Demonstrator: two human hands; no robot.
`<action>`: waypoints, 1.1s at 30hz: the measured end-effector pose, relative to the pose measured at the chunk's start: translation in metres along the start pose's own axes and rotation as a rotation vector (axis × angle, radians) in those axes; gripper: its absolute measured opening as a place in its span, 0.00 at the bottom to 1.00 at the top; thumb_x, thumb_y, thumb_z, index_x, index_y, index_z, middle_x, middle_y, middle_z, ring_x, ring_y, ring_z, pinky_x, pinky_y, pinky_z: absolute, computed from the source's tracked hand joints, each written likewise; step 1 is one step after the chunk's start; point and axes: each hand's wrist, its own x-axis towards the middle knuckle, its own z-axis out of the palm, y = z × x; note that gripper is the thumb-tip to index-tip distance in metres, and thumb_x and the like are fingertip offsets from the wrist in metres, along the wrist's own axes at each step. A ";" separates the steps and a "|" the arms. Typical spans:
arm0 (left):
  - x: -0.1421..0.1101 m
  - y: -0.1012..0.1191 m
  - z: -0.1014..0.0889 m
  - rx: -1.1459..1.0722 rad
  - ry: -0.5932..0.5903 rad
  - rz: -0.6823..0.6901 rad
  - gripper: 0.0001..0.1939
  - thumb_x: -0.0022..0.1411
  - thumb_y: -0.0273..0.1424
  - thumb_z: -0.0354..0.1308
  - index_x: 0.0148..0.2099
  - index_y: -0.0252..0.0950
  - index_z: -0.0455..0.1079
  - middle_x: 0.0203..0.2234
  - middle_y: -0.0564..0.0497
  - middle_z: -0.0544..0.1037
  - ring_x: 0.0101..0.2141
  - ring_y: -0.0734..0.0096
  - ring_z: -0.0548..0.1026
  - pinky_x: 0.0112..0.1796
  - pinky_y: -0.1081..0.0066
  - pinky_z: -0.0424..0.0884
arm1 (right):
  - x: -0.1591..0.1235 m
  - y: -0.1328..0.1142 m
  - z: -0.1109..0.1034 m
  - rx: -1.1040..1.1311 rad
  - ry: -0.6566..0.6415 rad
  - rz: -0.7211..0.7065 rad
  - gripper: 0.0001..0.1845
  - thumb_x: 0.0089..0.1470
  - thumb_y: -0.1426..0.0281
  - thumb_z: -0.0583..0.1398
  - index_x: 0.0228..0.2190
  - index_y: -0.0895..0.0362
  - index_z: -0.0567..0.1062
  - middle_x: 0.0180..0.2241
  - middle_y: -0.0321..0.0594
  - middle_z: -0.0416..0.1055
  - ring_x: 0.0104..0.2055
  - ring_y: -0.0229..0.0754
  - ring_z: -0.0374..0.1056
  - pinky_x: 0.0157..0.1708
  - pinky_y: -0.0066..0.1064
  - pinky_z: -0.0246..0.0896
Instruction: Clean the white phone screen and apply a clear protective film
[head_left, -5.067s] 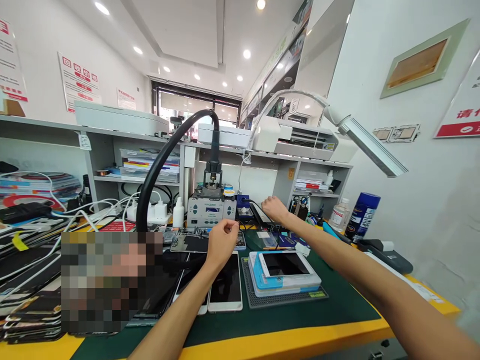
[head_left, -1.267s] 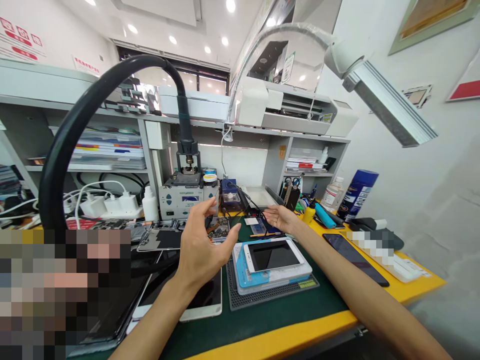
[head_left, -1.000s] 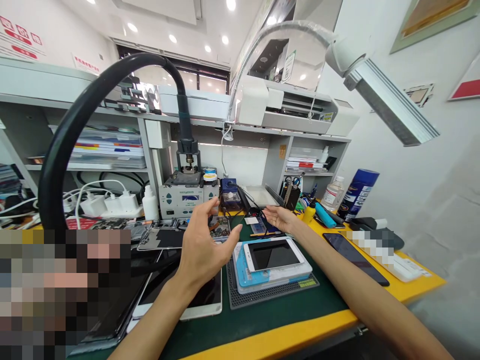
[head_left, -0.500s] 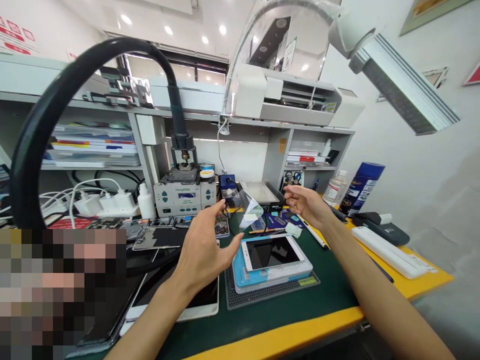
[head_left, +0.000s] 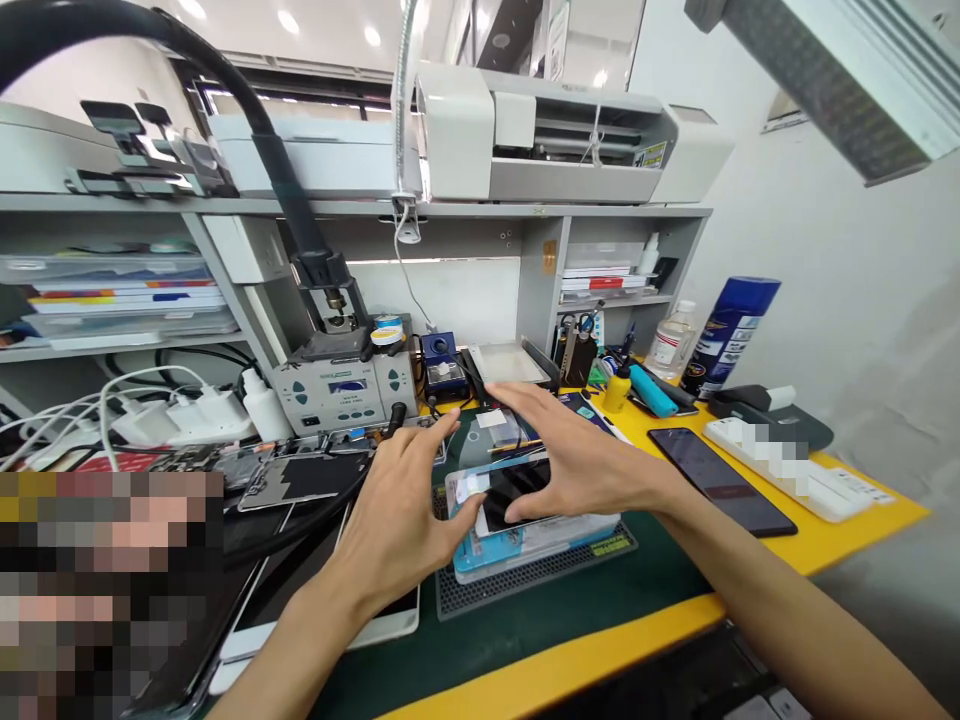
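Note:
A phone with a white frame and dark screen (head_left: 517,492) lies on a pale blue and white box (head_left: 491,555), which rests on a dark textured mat (head_left: 517,590). My left hand (head_left: 405,500) hovers at the phone's left side, thumb and index finger spread apart. Over its right side is my right hand (head_left: 581,465), also with fingers apart, hiding much of the phone. A clear film-like piece with a white tab (head_left: 493,419) shows between the hands, behind the phone. Whether any fingertip touches it is unclear.
Left of the mat lie a white-framed tablet (head_left: 390,620) and phone parts (head_left: 296,480). A grey control unit (head_left: 345,390) stands behind. On the yellow right edge are a dark phone (head_left: 720,480), a white power strip (head_left: 780,470) and a blue spray can (head_left: 727,335).
My right hand has come in leftward over the phone, near my left hand. The clear piece, earlier tilted between the hands, now looks flatter. The view has shifted, showing the dark phone at right.

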 end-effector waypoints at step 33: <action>-0.002 -0.004 0.000 -0.135 -0.150 -0.152 0.40 0.58 0.47 0.61 0.68 0.48 0.48 0.54 0.46 0.73 0.55 0.53 0.71 0.50 0.55 0.71 | -0.005 0.028 -0.024 0.108 -0.224 0.098 0.42 0.46 0.60 0.69 0.61 0.49 0.64 0.55 0.46 0.67 0.53 0.51 0.65 0.48 0.37 0.62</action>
